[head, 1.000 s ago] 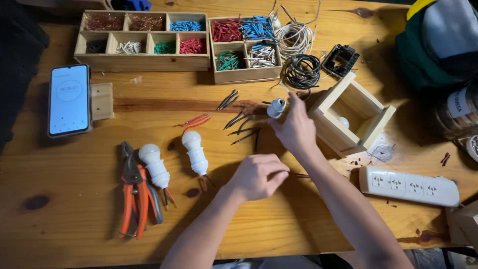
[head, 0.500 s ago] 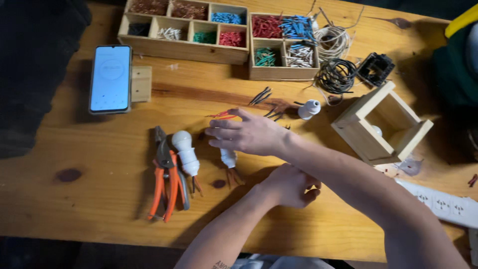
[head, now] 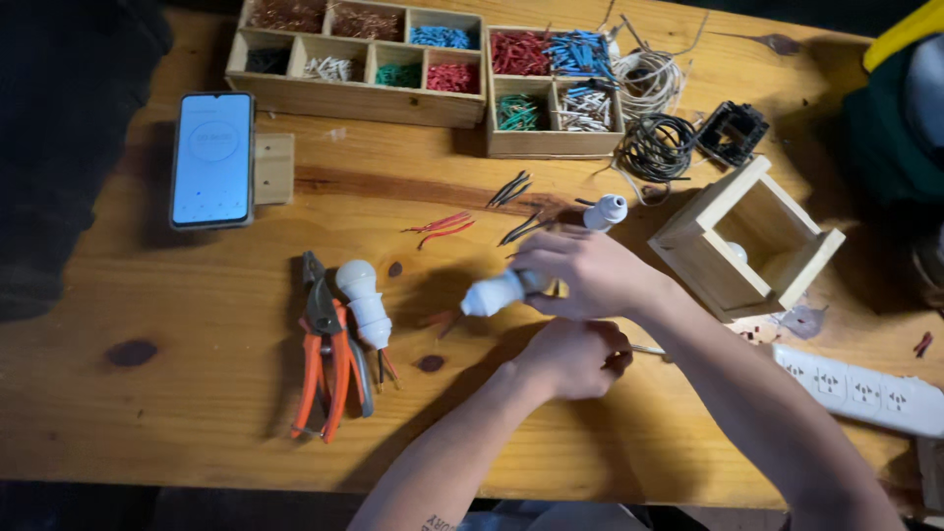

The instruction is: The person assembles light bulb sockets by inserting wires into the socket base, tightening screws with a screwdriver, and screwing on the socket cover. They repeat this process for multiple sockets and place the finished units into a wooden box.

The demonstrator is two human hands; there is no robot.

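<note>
My right hand point(head: 590, 275) grips a white bulb with its holder point(head: 492, 293), lifted a little off the wooden table point(head: 197, 413) and lying sideways with the round end to the left. Just below it, my left hand point(head: 570, 356) is a closed fist around a thin metal tool point(head: 647, 349) whose tip sticks out to the right. A second white bulb with holder point(head: 362, 295) lies left of the hands, beside orange-handled pliers point(head: 324, 369). A small white socket piece point(head: 605, 210) lies just above my right hand.
Two wooden compartment trays point(head: 354, 96) point(head: 546, 146) of coloured wire pieces stand at the back. Coiled black wire point(head: 657, 147), a black square part point(head: 733, 131), an open wooden box point(head: 777, 285), a white power strip point(head: 865, 388), a phone point(head: 211, 157) and loose red wires point(head: 442, 226) surround the hands.
My right hand left the small white socket piece, reached left to the bulb lying on the table and picked it up. The left fist stayed low and shifted slightly.
</note>
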